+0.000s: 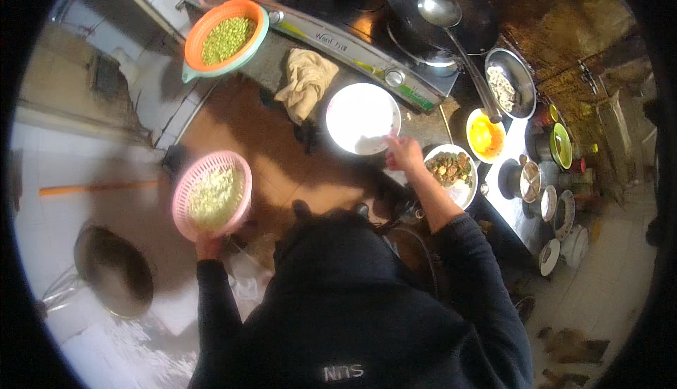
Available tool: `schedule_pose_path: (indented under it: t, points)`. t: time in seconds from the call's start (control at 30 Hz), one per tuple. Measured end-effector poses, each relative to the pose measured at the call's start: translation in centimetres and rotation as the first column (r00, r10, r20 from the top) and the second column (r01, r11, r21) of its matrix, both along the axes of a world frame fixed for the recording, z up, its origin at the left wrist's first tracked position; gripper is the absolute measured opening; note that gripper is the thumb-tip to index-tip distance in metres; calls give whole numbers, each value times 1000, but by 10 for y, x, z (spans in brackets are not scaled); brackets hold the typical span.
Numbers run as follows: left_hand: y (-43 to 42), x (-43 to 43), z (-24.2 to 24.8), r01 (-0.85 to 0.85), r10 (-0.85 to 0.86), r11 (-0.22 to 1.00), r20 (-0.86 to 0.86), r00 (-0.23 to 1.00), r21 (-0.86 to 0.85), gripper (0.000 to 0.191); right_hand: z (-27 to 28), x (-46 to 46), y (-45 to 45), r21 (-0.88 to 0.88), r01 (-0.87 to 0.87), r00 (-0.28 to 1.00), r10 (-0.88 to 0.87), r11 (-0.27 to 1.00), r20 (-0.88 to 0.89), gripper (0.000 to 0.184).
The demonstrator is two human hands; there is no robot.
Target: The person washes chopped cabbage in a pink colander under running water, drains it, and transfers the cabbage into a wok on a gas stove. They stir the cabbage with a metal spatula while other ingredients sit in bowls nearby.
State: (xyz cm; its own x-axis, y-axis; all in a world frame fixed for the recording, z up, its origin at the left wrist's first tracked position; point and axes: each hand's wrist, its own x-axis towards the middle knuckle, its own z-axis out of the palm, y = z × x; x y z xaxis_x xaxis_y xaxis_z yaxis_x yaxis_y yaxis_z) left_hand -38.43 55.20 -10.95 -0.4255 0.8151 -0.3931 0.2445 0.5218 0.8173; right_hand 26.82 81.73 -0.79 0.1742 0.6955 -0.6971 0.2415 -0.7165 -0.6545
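My left hand (209, 241) grips the near rim of a pink plastic colander (179, 198), which holds pale chopped food (214, 196). My right hand (403, 152) is at the lower right edge of a white plate (362, 116) by the counter's front edge, its fingers closed on the rim. Just right of my right forearm lies a dish of browned food with greens (449, 169). A crumpled beige cloth (307, 82) rests on the counter left of the white plate.
Behind the plate stands a gas stove (338, 45) with a black wok (407, 34) and a metal ladle (440, 9). An orange colander of green beans or peas (227, 40) is at the upper left. A bowl of beaten egg (484, 135) and a metal bowl (523, 87) sit right.
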Motion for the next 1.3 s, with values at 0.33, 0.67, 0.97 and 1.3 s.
schedule_pose_path:
  t: [0.33, 0.67, 0.97, 1.3]
  points:
    - [30, -33, 49, 579, -579, 815, 7, 815, -2, 40, -63, 5, -23, 248, -97, 751, -93, 964, 654, 42]
    - [48, 61, 80, -135, 22, 984, 682, 731, 113, 53, 84, 3, -54, 201, 245, 960, -208, 948, -189, 23]
    - [47, 69, 52, -594, 425, 802, 641, 639, 61, 51, 40, -158, -65, 438, -854, 513, 594, 280, 620, 37]
    - [23, 128, 183, -557, 433, 830, 656, 618, -24, 52, 41, -370, -15, 239, -970, 136, 738, -36, 661, 96]
